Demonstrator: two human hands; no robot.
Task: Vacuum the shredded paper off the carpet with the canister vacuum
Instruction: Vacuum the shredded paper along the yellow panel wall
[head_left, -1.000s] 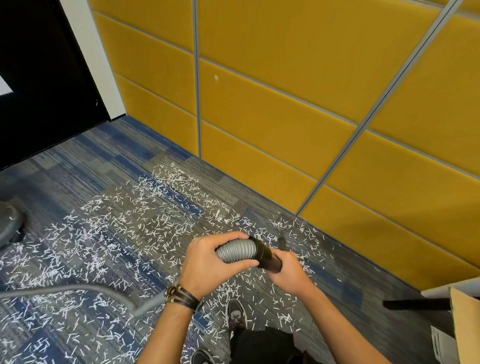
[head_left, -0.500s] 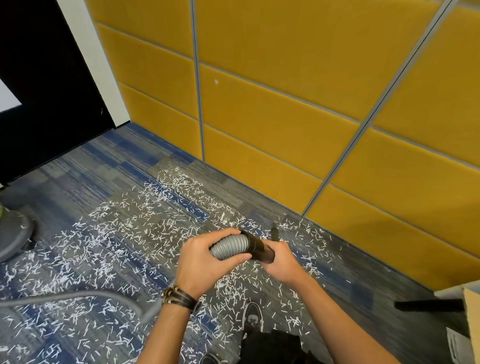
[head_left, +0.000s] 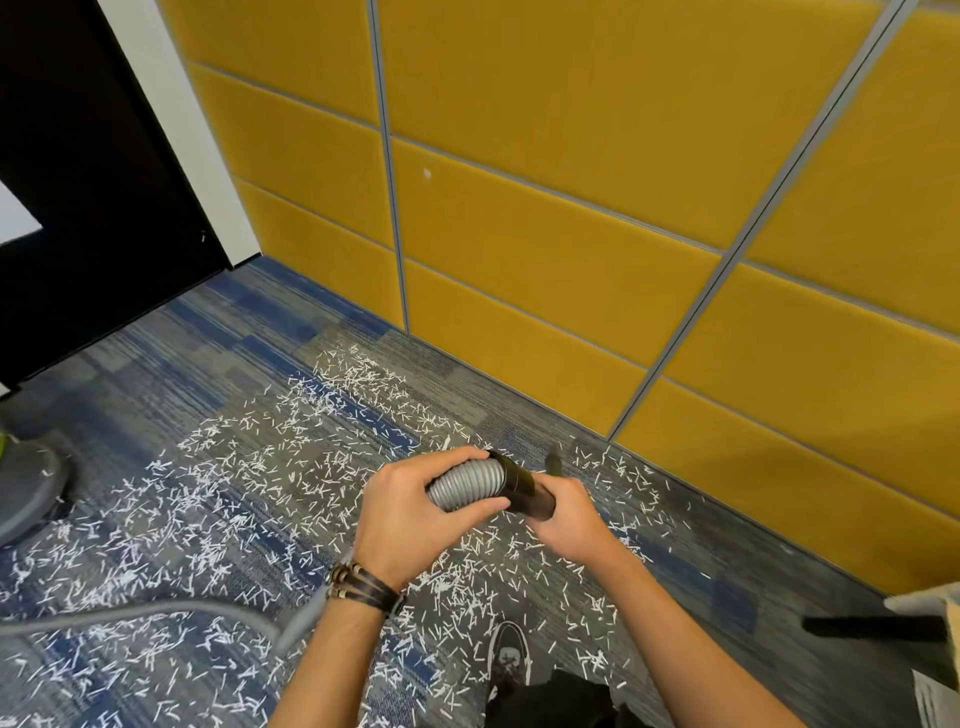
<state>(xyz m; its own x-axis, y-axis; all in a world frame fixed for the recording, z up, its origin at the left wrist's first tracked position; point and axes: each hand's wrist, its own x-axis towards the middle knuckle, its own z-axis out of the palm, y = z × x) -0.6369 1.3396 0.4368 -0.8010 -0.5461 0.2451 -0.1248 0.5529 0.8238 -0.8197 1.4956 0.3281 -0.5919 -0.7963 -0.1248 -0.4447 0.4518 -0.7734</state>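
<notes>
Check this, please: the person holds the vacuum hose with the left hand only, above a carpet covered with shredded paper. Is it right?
Not quite. The head view shows both hands on it: the left hand grips the hose on its grey ribs, and the right hand grips the black end piece. The rest is right: the carpet below is covered with shredded paper.

White shredded paper (head_left: 249, 467) lies thickly scattered across the blue-grey carpet (head_left: 208, 338), almost up to the wall. The grey ribbed hose (head_left: 467, 486), ending in a black cuff (head_left: 522, 488), is held roughly level above it. The grey canister (head_left: 26, 483) sits on the carpet's left edge.
</notes>
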